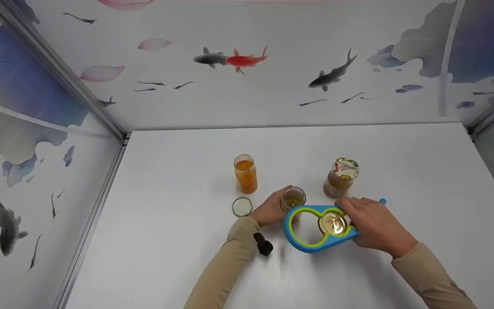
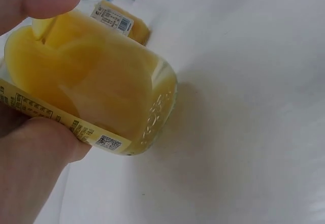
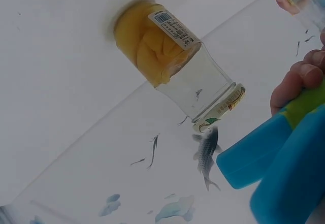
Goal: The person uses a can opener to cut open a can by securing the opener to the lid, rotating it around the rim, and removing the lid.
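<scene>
My left hand (image 1: 269, 210) grips a glass jar (image 1: 294, 197) with an uncovered mouth; the left wrist view shows yellow fruit in liquid inside the jar (image 2: 96, 71) and a yellow printed label. Fingers and thumb lie on either side of it. In my right hand (image 1: 375, 225) is a blue and green jar opener (image 1: 290, 236), held just in front of and to the right of that jar. A gold lid (image 1: 332, 224) sits in the opener's smaller ring, while the larger ring shows only the table through it. The opener's blue handles (image 3: 254, 153) appear in the right wrist view.
Behind the left hand stands an uncovered jar of orange fruit (image 1: 246, 176). A loose lid (image 1: 242, 207) lies on the table (image 1: 165, 223) in front of it. To the right is a lidded jar (image 1: 340, 178) of yellow fruit. Printed walls border the table at back and sides.
</scene>
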Motion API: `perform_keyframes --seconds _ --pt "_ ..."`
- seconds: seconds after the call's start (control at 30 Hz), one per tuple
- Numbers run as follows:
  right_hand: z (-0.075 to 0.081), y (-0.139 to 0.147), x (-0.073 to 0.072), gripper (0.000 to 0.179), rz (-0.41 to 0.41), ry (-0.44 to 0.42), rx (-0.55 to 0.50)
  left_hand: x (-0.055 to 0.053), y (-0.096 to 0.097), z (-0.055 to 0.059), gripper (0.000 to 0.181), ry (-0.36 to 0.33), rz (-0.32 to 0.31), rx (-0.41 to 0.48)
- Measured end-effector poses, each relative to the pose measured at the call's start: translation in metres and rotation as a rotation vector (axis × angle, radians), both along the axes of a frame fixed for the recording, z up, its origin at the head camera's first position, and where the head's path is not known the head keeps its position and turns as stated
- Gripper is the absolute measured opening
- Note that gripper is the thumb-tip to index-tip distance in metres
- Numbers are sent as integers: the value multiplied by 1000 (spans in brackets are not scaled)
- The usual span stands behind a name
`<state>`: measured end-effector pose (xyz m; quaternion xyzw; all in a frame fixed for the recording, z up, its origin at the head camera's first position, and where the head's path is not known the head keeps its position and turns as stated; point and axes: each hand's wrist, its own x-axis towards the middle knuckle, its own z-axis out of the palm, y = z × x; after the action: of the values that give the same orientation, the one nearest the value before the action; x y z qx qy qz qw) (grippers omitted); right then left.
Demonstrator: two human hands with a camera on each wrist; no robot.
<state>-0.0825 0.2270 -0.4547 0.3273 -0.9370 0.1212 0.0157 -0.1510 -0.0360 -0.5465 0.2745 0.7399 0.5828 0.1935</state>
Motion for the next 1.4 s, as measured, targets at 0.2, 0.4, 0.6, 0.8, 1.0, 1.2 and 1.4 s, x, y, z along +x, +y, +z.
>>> perform_keyframes --seconds 0.2,0.4,0.6,0.8,1.0,1.2,1.4 --pt "0 2 1 63 -36 -50 7 -10 2 0 66 -42 28 13" --pt "-2 3 2 63 -40 -63 10 -19 4 0 72 -105 42 43" --pt "-4 4 3 64 -50 -72 7 -26 4 0 73 -145 82 17" --pt "-6 6 3 64 -43 -54 -1 -34 2 0 74 -186 129 -10" --pt "-10 6 3 62 -33 -32 -13 -43 4 0 75 -205 179 -74" --pt "-12 3 4 63 -38 -54 -9 -52 6 -2 76 -192 218 -83" --pt "-15 2 3 62 -38 -56 -4 -58 8 -3 77 -210 237 -74"
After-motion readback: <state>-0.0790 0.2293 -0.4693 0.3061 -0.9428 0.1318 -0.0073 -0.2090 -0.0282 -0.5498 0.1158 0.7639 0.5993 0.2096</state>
